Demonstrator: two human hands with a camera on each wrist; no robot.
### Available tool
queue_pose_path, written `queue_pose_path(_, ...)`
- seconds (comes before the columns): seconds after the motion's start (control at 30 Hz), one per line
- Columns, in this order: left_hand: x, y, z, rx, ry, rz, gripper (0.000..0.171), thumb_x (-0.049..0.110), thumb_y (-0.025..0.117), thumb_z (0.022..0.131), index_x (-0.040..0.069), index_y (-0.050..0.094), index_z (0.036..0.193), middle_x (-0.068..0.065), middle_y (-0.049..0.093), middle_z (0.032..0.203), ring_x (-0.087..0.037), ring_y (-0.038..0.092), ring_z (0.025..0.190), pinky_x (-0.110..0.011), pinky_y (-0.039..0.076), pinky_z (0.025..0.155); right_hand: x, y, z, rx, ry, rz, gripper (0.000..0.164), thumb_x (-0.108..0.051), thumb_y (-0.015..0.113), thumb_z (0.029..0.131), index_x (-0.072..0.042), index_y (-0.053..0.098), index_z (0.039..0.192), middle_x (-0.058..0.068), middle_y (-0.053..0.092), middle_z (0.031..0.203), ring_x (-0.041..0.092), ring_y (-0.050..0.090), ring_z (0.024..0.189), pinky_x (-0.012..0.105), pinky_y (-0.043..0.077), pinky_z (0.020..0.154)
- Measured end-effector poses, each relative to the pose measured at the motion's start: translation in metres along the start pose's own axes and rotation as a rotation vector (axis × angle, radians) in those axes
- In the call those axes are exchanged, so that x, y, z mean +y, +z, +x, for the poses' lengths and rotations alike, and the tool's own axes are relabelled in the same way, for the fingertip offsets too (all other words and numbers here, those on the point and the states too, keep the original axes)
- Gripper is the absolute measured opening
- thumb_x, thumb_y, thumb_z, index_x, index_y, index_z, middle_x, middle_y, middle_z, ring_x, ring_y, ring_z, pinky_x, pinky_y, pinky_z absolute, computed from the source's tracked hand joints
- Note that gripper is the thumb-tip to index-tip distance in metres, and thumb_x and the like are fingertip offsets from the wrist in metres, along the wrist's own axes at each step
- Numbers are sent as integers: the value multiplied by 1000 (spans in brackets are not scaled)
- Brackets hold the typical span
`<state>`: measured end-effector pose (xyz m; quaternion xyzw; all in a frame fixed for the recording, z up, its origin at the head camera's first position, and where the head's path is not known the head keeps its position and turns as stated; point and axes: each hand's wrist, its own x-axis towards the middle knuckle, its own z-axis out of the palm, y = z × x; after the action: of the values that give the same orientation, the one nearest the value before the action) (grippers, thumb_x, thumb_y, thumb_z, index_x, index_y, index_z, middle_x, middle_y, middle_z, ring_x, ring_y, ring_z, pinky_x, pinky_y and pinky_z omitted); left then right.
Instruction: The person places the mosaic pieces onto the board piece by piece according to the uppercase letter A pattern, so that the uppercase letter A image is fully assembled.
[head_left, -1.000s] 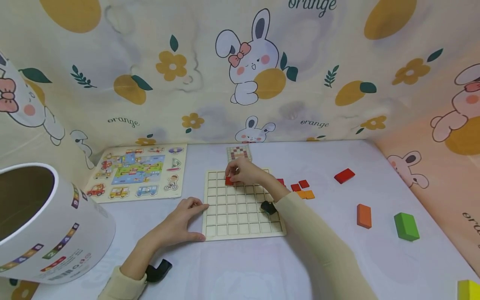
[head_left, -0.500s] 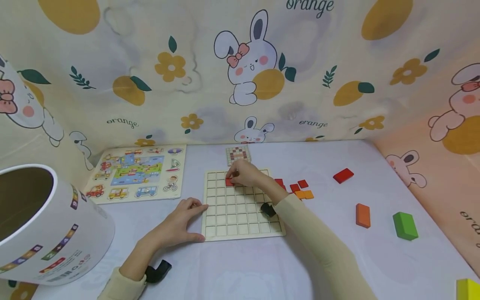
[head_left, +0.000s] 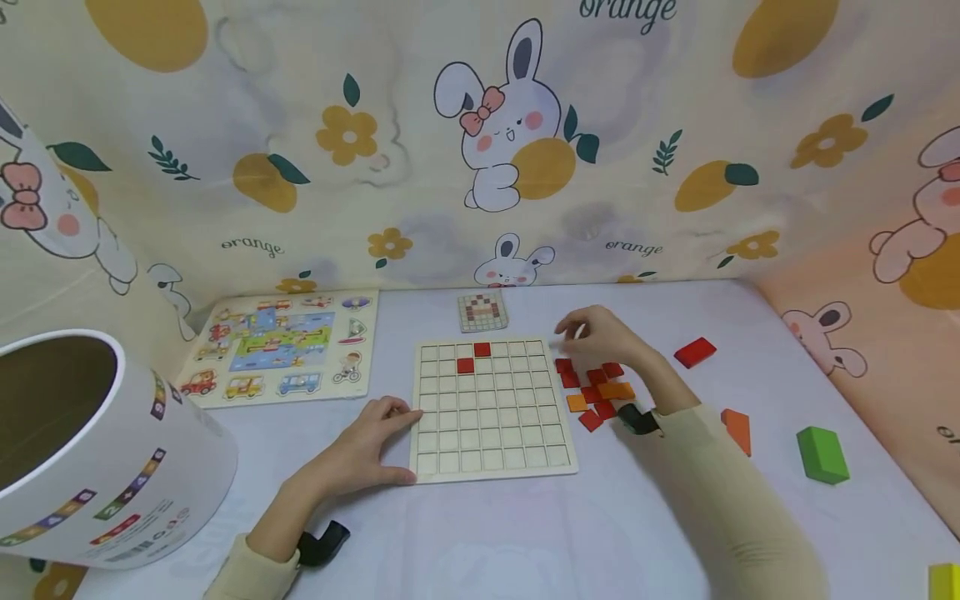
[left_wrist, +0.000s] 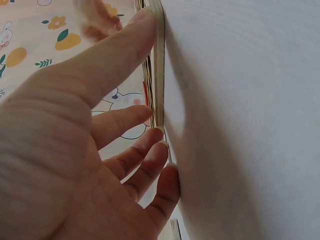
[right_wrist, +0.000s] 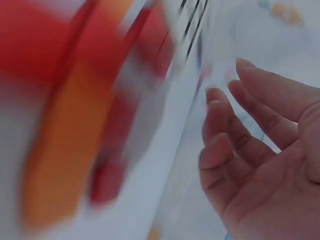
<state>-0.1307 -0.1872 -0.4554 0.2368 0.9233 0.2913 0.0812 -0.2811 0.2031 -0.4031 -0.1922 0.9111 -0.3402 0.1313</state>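
Note:
A pale wooden grid board (head_left: 491, 433) lies on the table with two red square tiles in its upper cells, one red tile (head_left: 482, 349) in the top row and another red tile (head_left: 466, 365) one row lower to its left. My left hand (head_left: 367, 446) rests against the board's left edge, thumb and fingertips touching it, as the left wrist view also shows. My right hand (head_left: 600, 337) hovers just past the board's upper right corner, fingers loosely bent with nothing between them. Below it lies a loose pile of red and orange tiles (head_left: 617, 390).
A small pattern card (head_left: 483, 311) lies behind the board. A vehicle puzzle board (head_left: 281, 346) is at the back left, a large white tub (head_left: 150, 467) at the left. Red (head_left: 695, 352), orange (head_left: 737, 431), green (head_left: 822, 455) and yellow (head_left: 943, 582) blocks are spread along the right.
My right hand has let go of the red tile in the second row and moved right, off the board to above the tile pile. The left hand stays at the board's edge.

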Motion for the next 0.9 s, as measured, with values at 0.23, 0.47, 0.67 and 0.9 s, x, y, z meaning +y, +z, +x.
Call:
queue_pose_path(0.23, 3, 0, -1, -3, -9, -11, 88, 36, 90, 71, 7, 52, 145, -3, 44, 133, -21, 40, 122, -46, 41, 106, 58, -30, -37, -61, 93, 35, 30, -7, 69, 90, 2, 67, 119, 16, 64, 110, 29, 53, 97, 32, 49, 80)
queue_pose_path(0.47, 4, -1, -2, -3, -9, -10, 87, 36, 89, 71, 8, 52, 145, -3, 44, 134, -21, 40, 123, -46, 41, 106, 65, -29, -46, -105, 96, 66, 24, -8, 73, 89, -1, 70, 112, 13, 63, 105, 29, 50, 98, 33, 47, 82)
queue_pose_path(0.67, 4, -1, -1, -3, -5, -6, 87, 36, 90, 71, 7, 53, 144, -3, 45, 133, -21, 40, 122, -46, 41, 106, 66, -24, -43, -103, 80, 56, 16, -4, 74, 87, 0, 68, 101, 10, 62, 94, 27, 52, 91, 29, 49, 79)
queue_pose_path(0.9, 3, -2, -2, -1, 2, -4, 87, 37, 89, 71, 8, 52, 145, -4, 45, 133, -21, 40, 122, -47, 41, 106, 68, -22, -43, -114, 57, 51, 20, -2, 75, 86, 1, 69, 105, 10, 63, 95, 26, 53, 89, 24, 50, 74)
